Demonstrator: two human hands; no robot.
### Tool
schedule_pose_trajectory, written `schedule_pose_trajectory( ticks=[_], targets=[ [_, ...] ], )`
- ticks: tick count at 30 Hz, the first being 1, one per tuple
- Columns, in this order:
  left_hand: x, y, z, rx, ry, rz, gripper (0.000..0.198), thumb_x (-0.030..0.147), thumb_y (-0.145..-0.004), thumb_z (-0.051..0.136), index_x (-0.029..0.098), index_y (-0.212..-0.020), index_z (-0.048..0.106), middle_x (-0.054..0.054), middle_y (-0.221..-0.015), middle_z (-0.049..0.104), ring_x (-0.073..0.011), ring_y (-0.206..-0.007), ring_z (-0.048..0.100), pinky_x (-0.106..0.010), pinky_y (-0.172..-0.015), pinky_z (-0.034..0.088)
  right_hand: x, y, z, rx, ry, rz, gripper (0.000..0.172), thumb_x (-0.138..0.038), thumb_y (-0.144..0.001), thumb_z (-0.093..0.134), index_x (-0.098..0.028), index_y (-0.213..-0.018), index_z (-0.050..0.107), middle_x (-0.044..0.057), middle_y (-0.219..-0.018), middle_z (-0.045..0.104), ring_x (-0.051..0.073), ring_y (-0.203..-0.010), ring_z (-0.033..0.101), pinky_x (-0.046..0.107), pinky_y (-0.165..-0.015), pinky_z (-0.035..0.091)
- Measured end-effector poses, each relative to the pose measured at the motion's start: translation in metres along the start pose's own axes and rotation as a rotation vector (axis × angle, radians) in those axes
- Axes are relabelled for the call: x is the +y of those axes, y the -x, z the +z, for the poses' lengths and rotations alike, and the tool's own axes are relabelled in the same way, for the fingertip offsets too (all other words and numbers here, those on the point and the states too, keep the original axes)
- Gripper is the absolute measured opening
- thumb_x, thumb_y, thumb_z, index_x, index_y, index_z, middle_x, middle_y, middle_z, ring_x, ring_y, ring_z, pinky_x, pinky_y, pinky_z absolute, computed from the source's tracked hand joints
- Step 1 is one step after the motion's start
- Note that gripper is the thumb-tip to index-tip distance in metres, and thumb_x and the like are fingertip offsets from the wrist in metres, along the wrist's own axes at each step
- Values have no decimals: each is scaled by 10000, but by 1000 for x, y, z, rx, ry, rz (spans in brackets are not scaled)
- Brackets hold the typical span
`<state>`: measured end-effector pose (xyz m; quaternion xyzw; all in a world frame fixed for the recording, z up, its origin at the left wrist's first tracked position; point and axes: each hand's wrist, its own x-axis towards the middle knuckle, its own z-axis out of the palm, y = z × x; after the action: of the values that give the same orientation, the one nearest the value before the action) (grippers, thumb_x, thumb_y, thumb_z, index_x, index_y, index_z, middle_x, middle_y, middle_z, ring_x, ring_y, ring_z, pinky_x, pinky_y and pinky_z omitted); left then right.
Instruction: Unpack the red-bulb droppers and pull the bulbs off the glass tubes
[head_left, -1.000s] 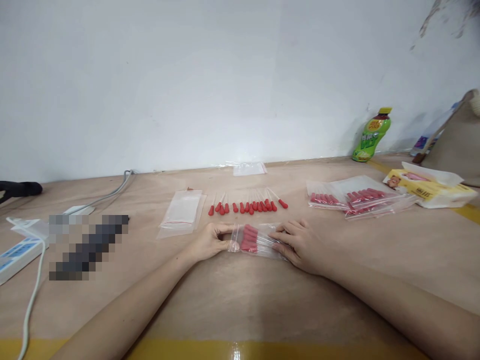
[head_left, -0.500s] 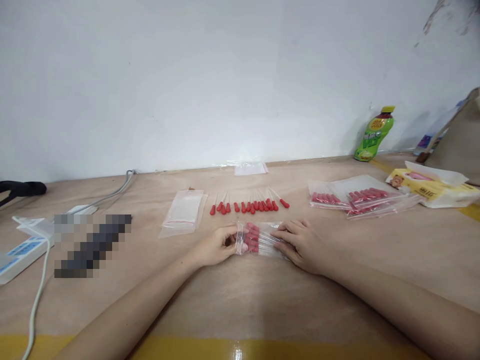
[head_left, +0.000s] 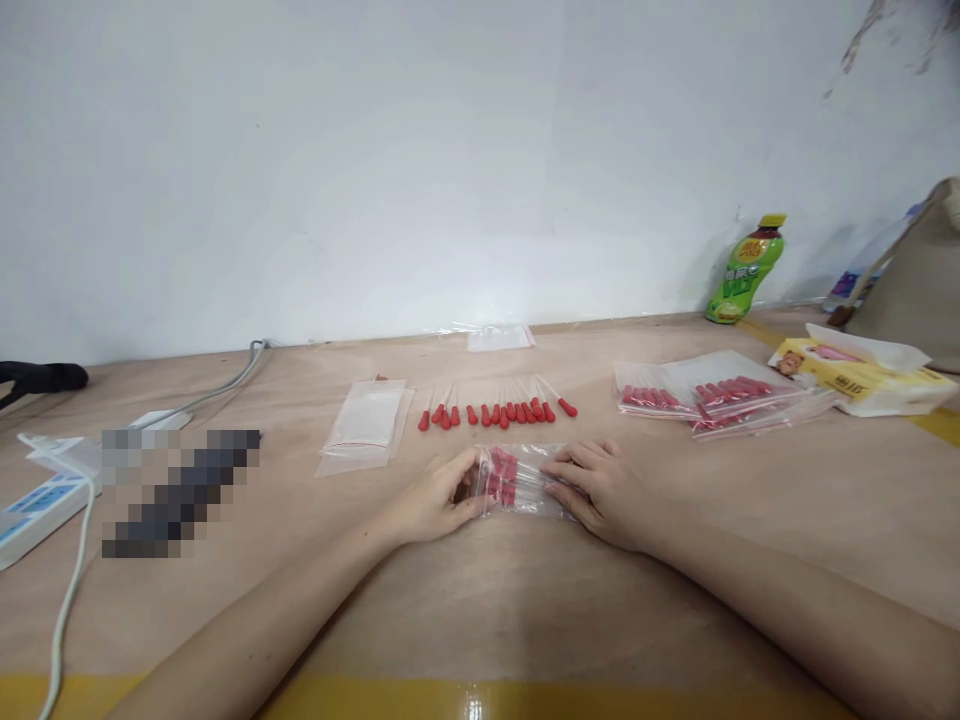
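Note:
A clear zip-lock bag point(head_left: 536, 480) lies flat on the table in front of me, with several red-bulbed droppers point(head_left: 504, 478) inside, bulbs toward the left. My left hand point(head_left: 444, 495) grips the bag's left end between thumb and fingers. At the other end, my right hand point(head_left: 600, 492) has its bent fingers on the plastic over the clear dropper tubes, holding it. Just beyond the bag is a row of loose droppers point(head_left: 504, 412), red bulbs toward me. Flat unfilled zip-lock bags point(head_left: 364, 425) are stacked beyond my left hand.
Filled bags of droppers point(head_left: 731, 395) are piled at the right, beside a yellow tissue pack point(head_left: 862, 385). A green drink bottle point(head_left: 746, 270) leans against the wall. Another flat bag point(head_left: 499, 338) lies by the wall. A power strip point(head_left: 45, 510) with a white cable sits at the left.
My left fingers have shifted slightly on the bag's left end, and the plastic there lies flatter over the red bulbs. My right hand stays in place.

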<state>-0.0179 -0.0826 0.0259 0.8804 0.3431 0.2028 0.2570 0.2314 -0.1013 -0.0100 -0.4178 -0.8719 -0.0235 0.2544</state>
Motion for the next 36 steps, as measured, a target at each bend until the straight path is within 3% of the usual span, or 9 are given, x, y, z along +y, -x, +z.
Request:
schedule_pose_trajectory(
  ticks=[5,12,21,25,29,32,34,36],
  targets=[
    [-4,0,5,58,39,82,257,292,-835,494,168,-1060,500,-53,-889,560,-155,-786,527,-272,-696,448,0,0,0,6,5,-1,250,-295,-885,403,-241,-1044,588,47,-951,596,161,-862,521,319,-767,297],
    [-4,-2,3,45,35,171,206,232,-839,494,164,-1029,536,-66,-939,548,-156,-831,526,-281,-734,445,-2,-1,-4,-4,-11,-12,246,-295,-886,400,-233,-1029,590,48,-944,599,151,-863,526,311,-759,300],
    [-29,-4,-4,17,547,-16,242,251,-742,639,140,-940,554,-62,-932,584,-143,-843,585,-261,-714,489,-1,-1,-3,-23,-10,3,247,-332,-881,408,-250,-1028,588,47,-949,583,160,-861,514,318,-765,302],
    [-34,-5,-26,-46,597,-144,290,234,-665,702,136,-883,538,-21,-778,617,-107,-699,594,-234,-649,490,0,-1,-4,-34,-18,1,236,-323,-875,417,-235,-1008,591,53,-947,577,163,-865,513,321,-772,305],
    [-39,4,-79,-97,407,-224,273,254,-635,707,159,-859,583,-19,-735,637,-122,-647,603,-250,-600,505,-1,-1,-5,-44,-23,4,235,-317,-873,421,-238,-1022,586,53,-943,575,166,-860,511,326,-772,310],
    [-47,19,-127,78,248,-246,256,270,-607,722,185,-822,613,-33,-749,661,-165,-676,632,-303,-624,533,-1,-1,-5,-37,-17,8,230,-310,-867,435,-243,-1027,586,49,-941,577,165,-853,513,324,-770,314],
    [-51,27,-148,337,203,-241,310,279,-587,739,201,-861,616,-46,-800,677,-190,-733,648,-336,-680,545,-1,-1,-5,-29,-11,6,229,-311,-865,439,-243,-1025,589,50,-938,579,163,-846,515,321,-765,318],
    [-54,29,-155,608,161,-186,346,297,-591,740,202,-892,599,-49,-882,675,-195,-808,645,-360,-768,534,-1,-1,-4,-25,-8,-1,228,-310,-865,441,-243,-1026,589,51,-938,580,162,-848,517,320,-766,319]
  ],
)
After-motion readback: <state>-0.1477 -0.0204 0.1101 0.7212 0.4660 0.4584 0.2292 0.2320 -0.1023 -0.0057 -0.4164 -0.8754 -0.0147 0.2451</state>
